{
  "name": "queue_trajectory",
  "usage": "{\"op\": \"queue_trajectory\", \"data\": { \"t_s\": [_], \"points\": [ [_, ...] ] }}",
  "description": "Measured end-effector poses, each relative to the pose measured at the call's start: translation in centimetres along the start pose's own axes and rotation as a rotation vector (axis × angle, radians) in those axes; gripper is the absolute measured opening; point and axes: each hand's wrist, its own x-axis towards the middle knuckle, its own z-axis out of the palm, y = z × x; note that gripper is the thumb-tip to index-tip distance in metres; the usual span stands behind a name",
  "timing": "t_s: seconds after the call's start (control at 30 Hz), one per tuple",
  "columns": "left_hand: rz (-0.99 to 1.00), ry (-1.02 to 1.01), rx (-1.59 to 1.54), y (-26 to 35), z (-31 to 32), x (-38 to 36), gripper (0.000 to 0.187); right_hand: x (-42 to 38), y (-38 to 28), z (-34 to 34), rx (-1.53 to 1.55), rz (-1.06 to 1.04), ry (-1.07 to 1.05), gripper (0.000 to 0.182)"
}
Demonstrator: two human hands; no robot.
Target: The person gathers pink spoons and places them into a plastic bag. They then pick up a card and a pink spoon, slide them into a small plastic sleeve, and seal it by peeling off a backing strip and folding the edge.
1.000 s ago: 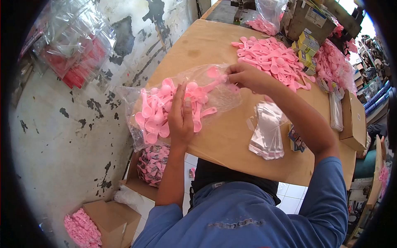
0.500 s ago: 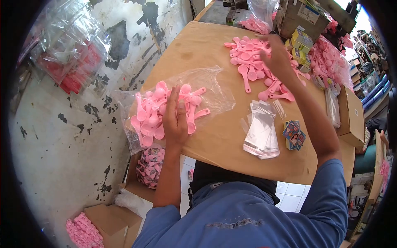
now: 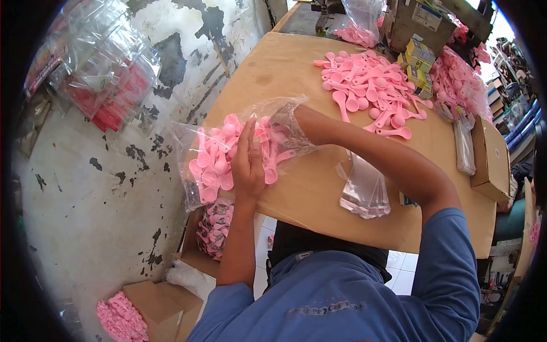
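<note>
A large clear plastic bag [image 3: 187, 137] lies on the table's left side, filled with pink measuring spoons [image 3: 212, 162]. My left hand [image 3: 248, 162] rests upright against the bag, its fingers straight and holding nothing. At the bag's right-hand mouth is my right hand [image 3: 288, 121], inside or behind the clear film. Its fingers are blurred by the plastic, so whether they hold a spoon cannot be made out. A loose pile of pink spoons [image 3: 373, 80] spreads over the far right of the table. My right forearm crosses above small clear sleeves [image 3: 364, 191].
Brown paper covers the table [image 3: 302, 188]. Yellow boxes [image 3: 420, 54], a bag of pink spoons [image 3: 456, 85] and a cardboard box [image 3: 491, 162] line the right side. Clear packets [image 3: 114, 74] hang on the left wall. A filled bag [image 3: 215, 228] sits below the table edge.
My right hand has moved from the loose spoon pile leftward to the bag's mouth. My left hand stays at the bag. The view has shifted slightly.
</note>
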Motion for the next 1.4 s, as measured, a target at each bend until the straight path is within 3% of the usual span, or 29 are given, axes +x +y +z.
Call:
{"op": "queue_trajectory", "data": {
  "t_s": [0.17, 0.27, 0.37, 0.47, 0.57, 0.77, 0.97, 1.07, 1.17, 1.27, 1.4],
  "points": [
    [-0.066, -0.02, 0.02, 0.7, -0.3, 0.1, 0.052, 0.3, -0.7, -0.6, 0.062, 0.097, -0.164, 0.05],
    [-0.12, -0.019, -0.055, 1.4, -0.2, 0.1, 0.052, -0.8, -1.0, -1.7, 0.007, 0.156, -0.168, 0.041],
    [-0.069, -0.013, -0.041, 0.6, -0.2, 0.1, 0.052, -0.8, -1.7, -3.0, -0.245, 0.187, -0.299, 0.024],
    [-0.046, -0.018, -0.018, 0.1, -0.3, 0.1, 0.052, -1.8, -0.9, -3.6, -0.382, 0.264, -0.387, 0.02],
    [-0.064, -0.018, -0.043, 0.2, -0.2, 0.1, 0.052, -2.6, -1.1, -5.0, -0.132, 0.352, -0.279, 0.021],
    [-0.053, -0.024, -0.001, 0.7, 0.0, 0.2, 0.05, -3.7, -2.0, -6.5, 0.047, 0.344, -0.19, 0.027],
    [-0.073, -0.033, 0.031, 1.4, 0.0, 0.2, 0.05, -3.5, -0.5, -2.0, -0.2, 0.297, -0.1, 0.027],
    [-0.033, -0.024, 0.058, 0.8, 0.0, 0.2, 0.05, -2.8, 0.2, -0.6, -0.135, 0.25, -0.111, 0.029],
    [-0.071, -0.02, 0.032, 0.8, 0.2, 0.2, 0.049, -1.6, -2.0, -2.4, -0.124, 0.408, -0.264, 0.027],
    [-0.03, -0.033, 0.073, 1.4, -0.2, 0.4, 0.049, -2.9, -2.0, -3.0, -0.105, 0.264, -0.167, 0.024],
    [-0.075, -0.026, 0.04, 0.8, 0.0, 0.1, 0.049, -4.3, -3.1, -7.5, -0.013, 0.452, -0.217, 0.018]
  ]
}}
